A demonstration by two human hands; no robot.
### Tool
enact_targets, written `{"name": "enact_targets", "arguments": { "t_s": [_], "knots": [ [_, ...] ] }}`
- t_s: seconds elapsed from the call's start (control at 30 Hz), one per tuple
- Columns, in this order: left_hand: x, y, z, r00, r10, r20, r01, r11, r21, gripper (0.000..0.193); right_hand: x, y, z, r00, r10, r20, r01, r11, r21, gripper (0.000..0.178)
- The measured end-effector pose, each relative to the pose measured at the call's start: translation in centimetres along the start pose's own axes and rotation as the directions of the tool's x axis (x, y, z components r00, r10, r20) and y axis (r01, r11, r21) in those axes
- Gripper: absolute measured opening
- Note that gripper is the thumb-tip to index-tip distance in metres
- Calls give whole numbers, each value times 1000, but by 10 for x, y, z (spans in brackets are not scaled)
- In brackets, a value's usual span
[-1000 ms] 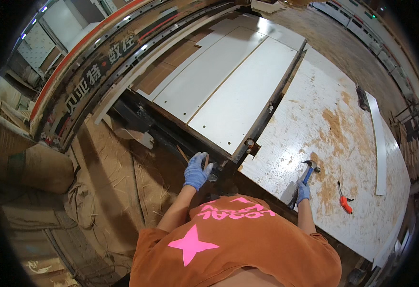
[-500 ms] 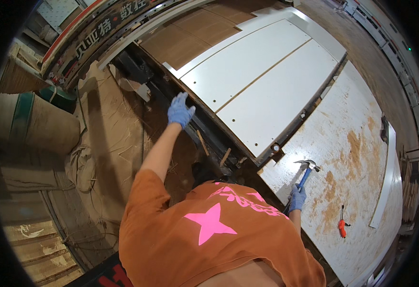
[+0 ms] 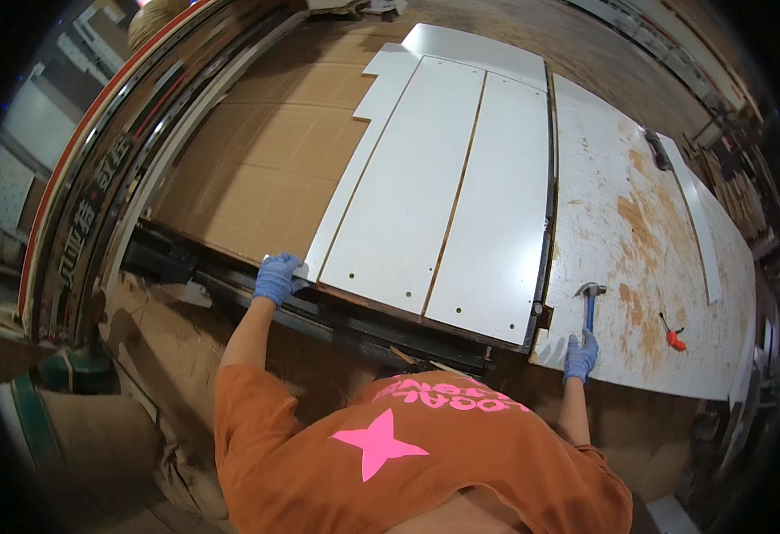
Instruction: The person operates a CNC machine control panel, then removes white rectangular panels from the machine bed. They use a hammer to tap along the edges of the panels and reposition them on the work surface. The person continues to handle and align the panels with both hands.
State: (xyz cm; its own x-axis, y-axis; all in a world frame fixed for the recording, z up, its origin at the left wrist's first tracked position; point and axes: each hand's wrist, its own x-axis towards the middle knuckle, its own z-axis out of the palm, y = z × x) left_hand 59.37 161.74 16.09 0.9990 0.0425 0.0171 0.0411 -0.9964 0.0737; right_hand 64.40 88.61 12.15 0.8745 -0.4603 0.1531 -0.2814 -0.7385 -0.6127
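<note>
Claw hammer [image 3: 589, 311], blue handle, is at the near edge of the scuffed white counter [image 3: 586, 187], head pointing away from the person; can't tell if the head touches the surface. Gloved right hand [image 3: 580, 356] has its fingers clamped on the handle. Gloved left hand [image 3: 278, 279] is at the near end of the white edge offcut [image 3: 346, 196]; finger grip can't be told. Right of the offcut, two long white panels [image 3: 399, 178] lie side by side, a narrow gap between, small holes near their ends. Left of it, brown bed sheet [image 3: 256, 169], then machine gantry [image 3: 96, 169]. On the counter: orange-handled tool [image 3: 675, 339], white strip [image 3: 696, 231], sawdust [image 3: 639, 222].
</note>
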Motion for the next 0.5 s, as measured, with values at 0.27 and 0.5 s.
{"name": "enact_targets", "arguments": {
  "t_s": [0.27, 0.5],
  "knots": [
    [38, -20, -91, 921, 389, 19, -390, 921, 24, 47, -78, -38, -8, 993, 21, -120, -24, 999, -25, 41],
    [66, -28, -215, 762, 522, -383, -483, 852, 202, 48, -92, -52, 17, 987, 128, -93, -119, 988, 101, 39]
  ]
}}
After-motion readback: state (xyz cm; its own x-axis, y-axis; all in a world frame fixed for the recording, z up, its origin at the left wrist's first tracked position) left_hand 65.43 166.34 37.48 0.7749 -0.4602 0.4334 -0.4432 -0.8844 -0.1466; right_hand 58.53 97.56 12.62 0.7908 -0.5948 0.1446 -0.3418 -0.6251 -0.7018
